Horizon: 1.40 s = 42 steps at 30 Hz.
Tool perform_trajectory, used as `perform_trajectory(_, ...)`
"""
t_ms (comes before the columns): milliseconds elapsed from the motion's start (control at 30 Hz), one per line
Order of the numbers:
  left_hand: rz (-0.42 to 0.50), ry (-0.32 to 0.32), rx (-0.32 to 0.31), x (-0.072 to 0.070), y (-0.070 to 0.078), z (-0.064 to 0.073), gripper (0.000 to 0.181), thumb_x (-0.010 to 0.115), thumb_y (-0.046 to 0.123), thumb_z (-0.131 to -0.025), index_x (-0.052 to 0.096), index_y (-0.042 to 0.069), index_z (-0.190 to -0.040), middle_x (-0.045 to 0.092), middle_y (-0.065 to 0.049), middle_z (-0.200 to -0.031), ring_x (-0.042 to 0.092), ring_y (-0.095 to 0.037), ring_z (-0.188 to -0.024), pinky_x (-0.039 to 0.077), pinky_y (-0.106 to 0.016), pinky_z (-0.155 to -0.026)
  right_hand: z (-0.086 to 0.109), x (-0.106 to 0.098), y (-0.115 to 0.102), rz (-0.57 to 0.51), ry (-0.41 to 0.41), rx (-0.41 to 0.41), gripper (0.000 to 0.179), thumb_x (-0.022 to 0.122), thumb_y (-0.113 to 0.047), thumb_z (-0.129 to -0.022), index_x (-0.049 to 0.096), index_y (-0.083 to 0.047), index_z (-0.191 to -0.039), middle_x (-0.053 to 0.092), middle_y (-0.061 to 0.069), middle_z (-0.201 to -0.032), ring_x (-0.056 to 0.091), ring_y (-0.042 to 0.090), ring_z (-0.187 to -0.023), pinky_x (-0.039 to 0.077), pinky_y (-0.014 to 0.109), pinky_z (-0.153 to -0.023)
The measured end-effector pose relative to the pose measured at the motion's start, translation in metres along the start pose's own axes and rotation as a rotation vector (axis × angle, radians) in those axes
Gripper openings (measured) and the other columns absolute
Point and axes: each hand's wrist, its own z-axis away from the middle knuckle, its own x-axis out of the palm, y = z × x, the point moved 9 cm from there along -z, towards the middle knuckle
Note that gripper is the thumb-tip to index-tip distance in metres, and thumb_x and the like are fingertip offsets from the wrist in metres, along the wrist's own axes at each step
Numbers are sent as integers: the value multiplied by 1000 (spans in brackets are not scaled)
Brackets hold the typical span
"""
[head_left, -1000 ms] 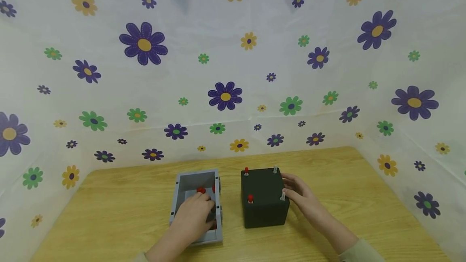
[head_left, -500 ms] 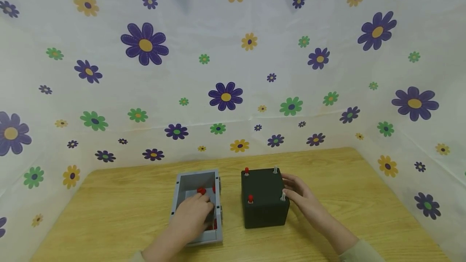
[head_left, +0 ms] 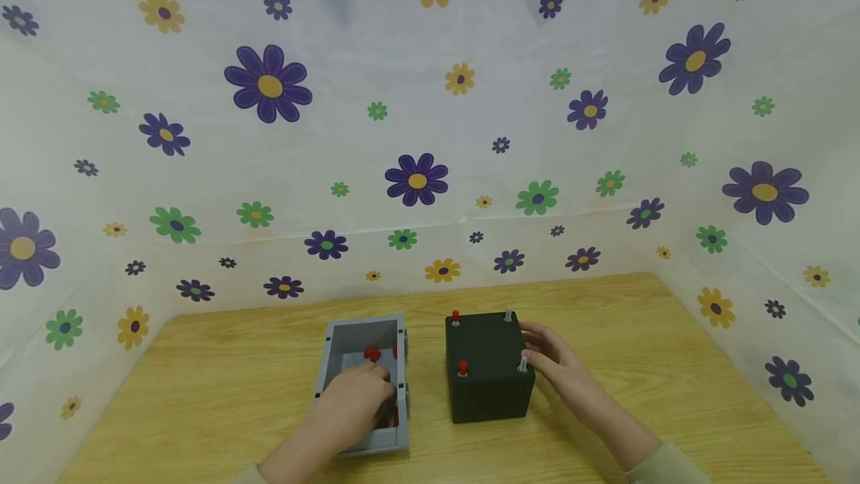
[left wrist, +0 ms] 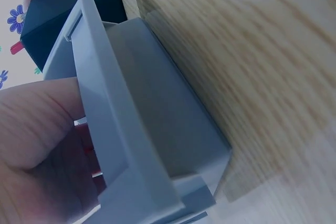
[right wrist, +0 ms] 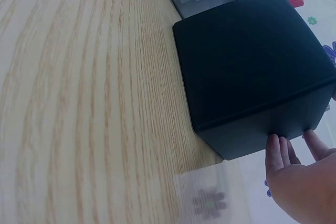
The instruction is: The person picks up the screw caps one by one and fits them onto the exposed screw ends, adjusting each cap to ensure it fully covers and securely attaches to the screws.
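My left hand [head_left: 356,402] reaches down into a grey plastic box [head_left: 325,353], with its fingertips hidden inside. Small red caps [head_left: 372,353] lie in that box around the fingers; whether one is pinched cannot be seen. To its right stands a black box [head_left: 485,346] with four-cornered top, bearing a metal toggle switch at each corner. Red caps [head_left: 462,368] cover the two left switches, while the right ones, such as the bare switch [head_left: 508,314], show silver. My right hand [head_left: 564,368] rests its fingers on the black box's right side, thumb by the near right switch.
Both boxes stand on a wood-grain table [head_left: 222,387]. A white flower-print sheet [head_left: 349,148] rises behind the table and along both sides. A narrow strip of tabletop separates the two boxes.
My left hand has shifted slightly toward me inside the grey box, showing more of the far red caps. The right hand and the black box have stayed put.
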Motion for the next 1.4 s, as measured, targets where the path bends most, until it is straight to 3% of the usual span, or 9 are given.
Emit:
perform_trajectory(233, -3, -39, 18, 1, 1, -1, 8, 85, 5, -86, 80, 11, -86, 65, 2, -85, 61, -16, -82, 55, -34, -70, 0, 0, 0, 6, 3, 0, 56, 51, -20, -112, 34, -2, -162, 39, 26, -165, 37, 44, -153, 38, 53, -125)
perform_trajectory(500, -10, -23, 70, 0, 3, 0, 10, 88, 6, -83, 81, 12, -86, 65, 3, -85, 61, -15, -81, 55, -33, -71, 0, 1, 0, 7, -2, 1, 56, 51, -21, -113, 34, -3, -162, 39, 26, -165, 37, 44, -153, 38, 54, -125)
perform_trajectory(733, 19, -35, 83, 0, 2, -1, 18, 91, 8, -79, 75, 14, -74, 59, 5, -79, 54, -12, -75, 48, -29, -65, 1, 1, -2, 3, 4, 2, 55, 51, -20, -112, 35, -2, -162, 40, 26, -164, 39, 44, -153, 42, 47, -122)
perform_trajectory(967, -25, -52, 58, 0, 0, -3, 25, 97, 22, -76, 79, 11, -90, 65, 3, -86, 60, -15, -82, 56, -34, -76, 0, 1, -1, 5, 1, -9, 55, 51, -20, -112, 35, -2, -162, 40, 26, -164, 39, 44, -152, 45, 39, -119)
perform_trajectory(1133, -29, -45, 51, 0, -1, -3, 29, 95, 29, -80, 78, 11, -94, 67, 2, -88, 60, -15, -82, 56, -33, -75, 0, 1, 0, 5, -3, -12, 55, 51, -20, -113, 34, -3, -162, 40, 26, -164, 38, 44, -153, 44, 40, -120)
perform_trajectory(1233, -37, -66, 44, 2, -2, -4, 32, 93, 33, -81, 78, 11, -99, 69, 1, -92, 62, -17, -86, 58, -35, -77, 0, 1, 0, 2, -5, -14, 56, 51, -21, -113, 34, -3, -162, 40, 26, -165, 38, 44, -153, 45, 33, -117)
perform_trajectory(1400, -35, -91, 48, 6, -2, -3, 32, 91, 34, -84, 80, 12, -103, 68, 1, -93, 61, -17, -86, 58, -36, -78, 0, 1, -1, 1, 0, -10, 56, 51, -20, -112, 34, -2, -162, 39, 26, -165, 38, 44, -153, 46, 32, -116)
